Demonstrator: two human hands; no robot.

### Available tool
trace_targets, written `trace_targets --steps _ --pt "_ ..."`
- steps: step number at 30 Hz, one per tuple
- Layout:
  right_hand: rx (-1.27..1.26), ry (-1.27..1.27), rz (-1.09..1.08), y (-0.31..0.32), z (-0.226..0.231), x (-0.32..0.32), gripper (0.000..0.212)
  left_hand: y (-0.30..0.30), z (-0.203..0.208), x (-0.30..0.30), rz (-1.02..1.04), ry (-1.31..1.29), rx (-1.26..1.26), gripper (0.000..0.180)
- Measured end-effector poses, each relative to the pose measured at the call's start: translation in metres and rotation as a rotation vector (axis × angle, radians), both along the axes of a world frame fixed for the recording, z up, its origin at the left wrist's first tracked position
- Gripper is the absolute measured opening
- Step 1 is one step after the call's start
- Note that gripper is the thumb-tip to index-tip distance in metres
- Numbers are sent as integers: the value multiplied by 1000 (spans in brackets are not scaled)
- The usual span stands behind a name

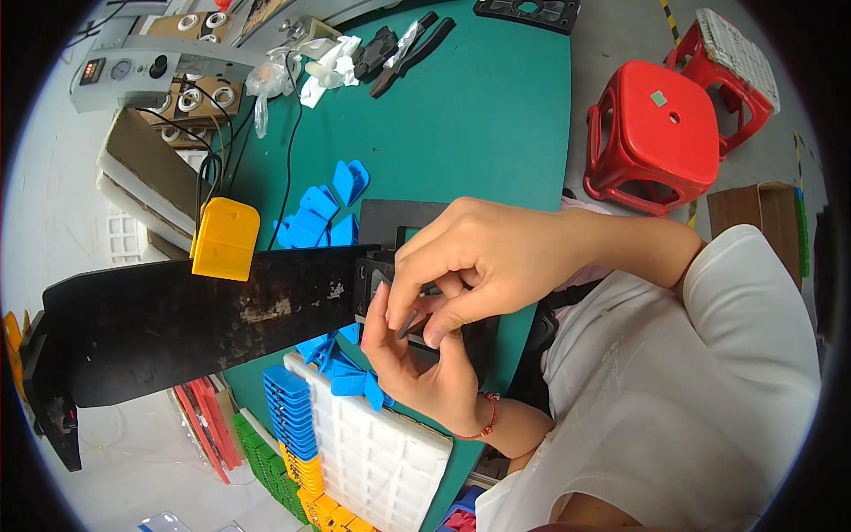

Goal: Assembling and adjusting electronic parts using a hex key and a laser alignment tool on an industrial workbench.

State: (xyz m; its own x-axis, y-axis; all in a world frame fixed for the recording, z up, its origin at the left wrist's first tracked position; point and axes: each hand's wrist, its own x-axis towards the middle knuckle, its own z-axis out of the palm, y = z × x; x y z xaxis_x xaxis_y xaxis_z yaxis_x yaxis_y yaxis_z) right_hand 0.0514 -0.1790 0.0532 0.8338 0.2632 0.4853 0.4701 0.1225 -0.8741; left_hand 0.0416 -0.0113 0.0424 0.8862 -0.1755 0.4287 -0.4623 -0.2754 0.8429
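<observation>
My right hand (479,257) reaches in from the right, with thumb and fingers closed in a pinch. Between its fingertips shows a small thin dark piece (408,324), its kind unclear. Just below, my left hand (430,377), with a beaded bracelet at the wrist, is cupped against the right one, its fingers bent and partly hidden. A small greyish piece (379,278) shows at its fingertip; whether it is held cannot be told. Both hands are over a black fixture (362,288), from which a long scuffed black plate (222,310) extends left.
Blue clips (310,222) lie loose beyond the fixture. A white grid tray (377,452) is lined with blue and yellow clips. A yellow clip-shaped piece (226,239) stands at the plate's edge. Pliers (412,58) lie on the green table (479,115). Red stools (660,124) stand at right.
</observation>
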Motion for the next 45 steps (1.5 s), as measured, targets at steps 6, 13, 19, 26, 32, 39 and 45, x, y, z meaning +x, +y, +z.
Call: trace_targets --steps 6,13,19,26,32,39,45 --pt "-3 -62 -17 -2 -2 1 13 -4 6 -3 18 10 5 51" --pt "26 -20 -57 2 -10 4 13 -5 3 1 -71 -118 29 54" --pt "-32 -44 -56 2 -4 3 14 2 1 0 5 -57 60 55" --pt "45 -123 -40 5 -8 5 12 -3 5 -2 -14 -24 -29 54" --pt "-8 -28 -73 4 -6 5 15 0 4 2 -40 -90 107 54" --pt "-33 -60 -56 -1 0 2 23 -1 2 0 -2 -43 15 55" --pt "-17 -48 -44 1 -4 3 24 0 0 2 -53 -101 37 58"
